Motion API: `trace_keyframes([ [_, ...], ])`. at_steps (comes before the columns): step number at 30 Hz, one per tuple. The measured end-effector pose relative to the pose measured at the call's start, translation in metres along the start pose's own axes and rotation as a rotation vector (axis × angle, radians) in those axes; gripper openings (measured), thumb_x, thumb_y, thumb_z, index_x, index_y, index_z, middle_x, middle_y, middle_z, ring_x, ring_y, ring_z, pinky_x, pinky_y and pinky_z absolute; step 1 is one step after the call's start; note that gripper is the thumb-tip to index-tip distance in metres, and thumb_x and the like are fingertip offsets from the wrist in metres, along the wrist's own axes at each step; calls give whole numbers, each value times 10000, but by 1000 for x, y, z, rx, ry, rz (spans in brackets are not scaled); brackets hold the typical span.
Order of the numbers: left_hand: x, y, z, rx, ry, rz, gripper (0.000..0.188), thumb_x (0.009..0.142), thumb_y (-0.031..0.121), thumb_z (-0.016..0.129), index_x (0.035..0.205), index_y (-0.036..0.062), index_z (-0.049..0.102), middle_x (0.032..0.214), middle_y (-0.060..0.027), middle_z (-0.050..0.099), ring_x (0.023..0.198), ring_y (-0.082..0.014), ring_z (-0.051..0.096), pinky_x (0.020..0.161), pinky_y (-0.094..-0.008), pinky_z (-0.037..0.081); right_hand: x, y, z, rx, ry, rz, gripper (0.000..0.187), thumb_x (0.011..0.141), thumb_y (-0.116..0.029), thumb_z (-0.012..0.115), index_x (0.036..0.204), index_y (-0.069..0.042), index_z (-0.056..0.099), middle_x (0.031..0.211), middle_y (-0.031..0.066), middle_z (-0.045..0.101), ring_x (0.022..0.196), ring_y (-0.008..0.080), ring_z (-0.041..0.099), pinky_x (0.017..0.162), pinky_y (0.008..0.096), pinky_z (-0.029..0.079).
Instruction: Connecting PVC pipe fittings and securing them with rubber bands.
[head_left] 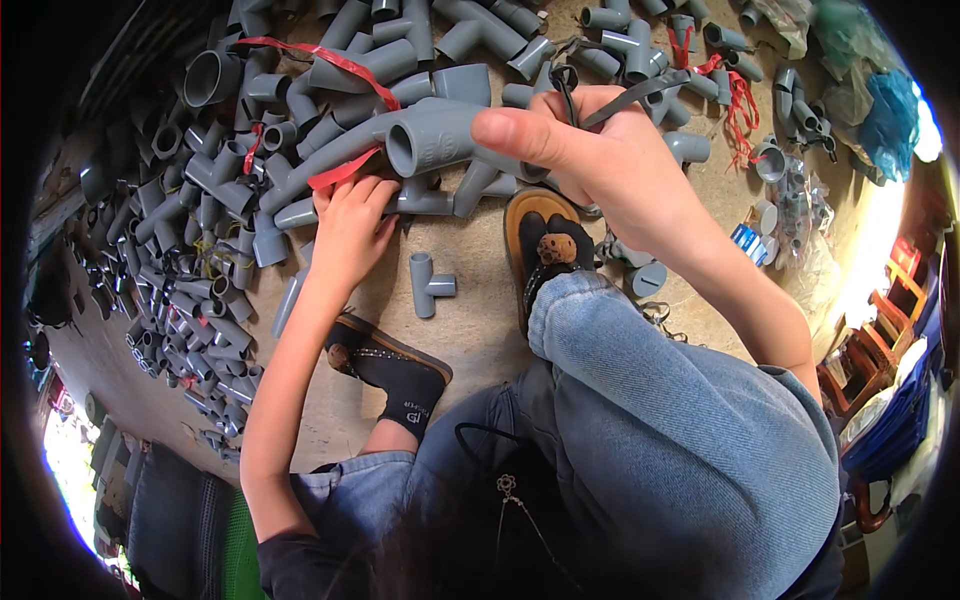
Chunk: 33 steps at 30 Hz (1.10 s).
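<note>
At 1 o'clock the right hand [610,150] grasps a grey strap [637,97]; at 10, the left hand [355,215] meets red ribbon [343,170], its grip I can't tell.

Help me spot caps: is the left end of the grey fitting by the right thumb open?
Open: the fitting shows a rim around a hollow, uncovered mouth.

Right hand [620,150]: thumb covers the right end of the grey pipe elbow [445,138]; course of the dark strip [642,93] inside the fist hidden. Heap of pipe fittings [222,178]: cut off at the upper edge; smallest pieces at left indistinct. Clear plastic bag [815,215]: contents undetermined. Black shirt [440,555]: blurred, cut off by the lower edge.
</note>
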<state>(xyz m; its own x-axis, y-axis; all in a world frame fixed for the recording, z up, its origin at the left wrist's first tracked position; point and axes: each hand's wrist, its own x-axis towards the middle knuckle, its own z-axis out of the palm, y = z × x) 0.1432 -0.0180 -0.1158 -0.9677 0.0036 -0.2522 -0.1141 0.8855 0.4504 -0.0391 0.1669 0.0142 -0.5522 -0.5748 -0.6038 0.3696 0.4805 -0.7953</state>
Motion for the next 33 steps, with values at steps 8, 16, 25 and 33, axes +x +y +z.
trace_keyframes([
  [8, 1, 1, -4, -8, -26, -8, 376, 675, 91, 679, 1027, 116, 547, 963, -68, 561, 987, -269, 518, 838, -407, 319, 0, 1, 2, 42, -44, -75, 379, 749, -387, 717, 600, -119, 494, 517, -105, 324, 434, -7, 248, 405, 197, 153],
  [16, -2, -6, -17, -81, 67, -19, 405, 682, 58, 653, 1068, 103, 536, 988, -105, 563, 982, -279, 507, 820, -390, 330, 12, 25, -23, 157, -43, -31, 352, 802, -376, 629, 769, -27, 603, 513, -96, 285, 429, 17, 195, 417, 222, 111],
  [25, -33, -17, -78, -667, 428, -370, 278, 973, 216, 375, 999, 30, 580, 695, 27, 403, 618, -63, 362, 566, -204, 317, 12, 38, -13, -189, -87, -87, 342, 698, -306, 729, 863, -27, 623, 606, -60, 468, 575, 31, 425, 521, 205, 314],
  [33, -104, 41, -213, -1240, 383, -537, 268, 973, 256, 342, 1027, 23, 464, 631, 56, 286, 575, -56, 298, 527, -212, 232, -4, 123, 28, -343, -397, -103, 429, 694, -220, 738, 1065, -51, 608, 644, -7, 539, 593, 59, 494, 555, 223, 403],
])
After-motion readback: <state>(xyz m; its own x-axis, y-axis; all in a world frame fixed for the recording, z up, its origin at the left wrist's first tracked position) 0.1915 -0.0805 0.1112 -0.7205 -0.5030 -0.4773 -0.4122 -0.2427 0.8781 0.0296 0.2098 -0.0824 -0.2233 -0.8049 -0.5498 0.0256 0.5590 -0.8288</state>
